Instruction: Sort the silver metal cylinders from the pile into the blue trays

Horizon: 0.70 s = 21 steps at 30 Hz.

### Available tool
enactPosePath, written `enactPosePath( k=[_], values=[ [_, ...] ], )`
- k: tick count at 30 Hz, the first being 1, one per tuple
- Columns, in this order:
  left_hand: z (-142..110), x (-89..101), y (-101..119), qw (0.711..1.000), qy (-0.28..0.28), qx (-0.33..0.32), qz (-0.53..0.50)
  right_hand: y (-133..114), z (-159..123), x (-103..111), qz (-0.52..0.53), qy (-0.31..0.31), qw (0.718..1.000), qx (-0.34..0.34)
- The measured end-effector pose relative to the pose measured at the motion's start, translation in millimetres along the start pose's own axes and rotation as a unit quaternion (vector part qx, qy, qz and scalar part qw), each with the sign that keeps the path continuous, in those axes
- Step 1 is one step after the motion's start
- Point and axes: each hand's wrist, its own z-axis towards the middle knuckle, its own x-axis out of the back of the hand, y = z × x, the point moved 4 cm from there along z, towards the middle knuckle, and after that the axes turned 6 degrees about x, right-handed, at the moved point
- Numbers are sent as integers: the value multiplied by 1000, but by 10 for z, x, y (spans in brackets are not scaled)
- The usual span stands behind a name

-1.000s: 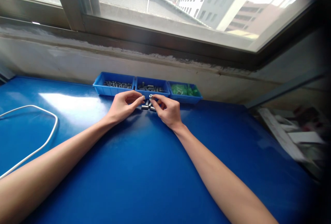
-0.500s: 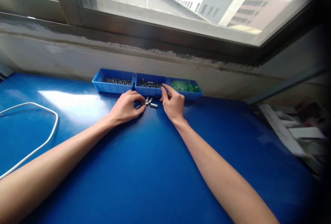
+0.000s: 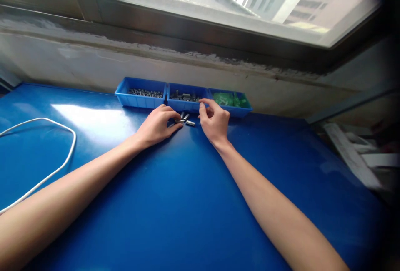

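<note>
My left hand (image 3: pixel 158 126) rests on the blue tabletop, its thumb and index finger closed on a small metal standoff (image 3: pixel 180 121). Just beyond its fingertips lie a few more grey standoffs (image 3: pixel 190 123), loose on the table. My right hand (image 3: pixel 216 121) is at the front wall of the middle blue bin (image 3: pixel 184 104), with thumb and index finger drawn together at its rim. Whatever those fingers hold, if anything, is too small to make out. Similar metal pieces (image 3: pixel 186 96) lie inside that bin.
A left blue bin (image 3: pixel 140 101) holds many small grey parts. Green plastic bags (image 3: pixel 225 98) fill the right bin (image 3: pixel 242 112). A white cable (image 3: pixel 69 150) curves across the table's left side. Behind the bins stands a wall below a window (image 3: pixel 200 41).
The view has shifted a little, so everything sits slightly higher and further right. My right thumb has come up towards the index finger at the middle bin. The left hand keeps its pinch.
</note>
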Motion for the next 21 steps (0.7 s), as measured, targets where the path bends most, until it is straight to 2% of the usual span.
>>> enactPosePath(
  k=[3, 6, 10, 12, 16, 21],
  values=[
    [-8, -8, 21, 1000, -11, 3, -13, -9, 1, 1, 8, -3, 1000, 5],
    [0, 27, 26, 995, -3, 41, -89, -42, -3, 6, 13, -11, 1000, 19],
    [21, 60, -23, 959, 6, 119, -258, -109, -25, 3, 14, -30, 998, 52],
    [33, 60, -52, 942, 6, 139, -307, -144, -42, -8, 18, -47, 996, 75],
    [47, 58, -83, 927, 8, 147, -344, -187, -83, -51, 33, -99, 987, 125],
    [47, 50, -74, 927, -2, 135, -349, -179, -111, -103, 53, -144, 976, 153]
  ],
)
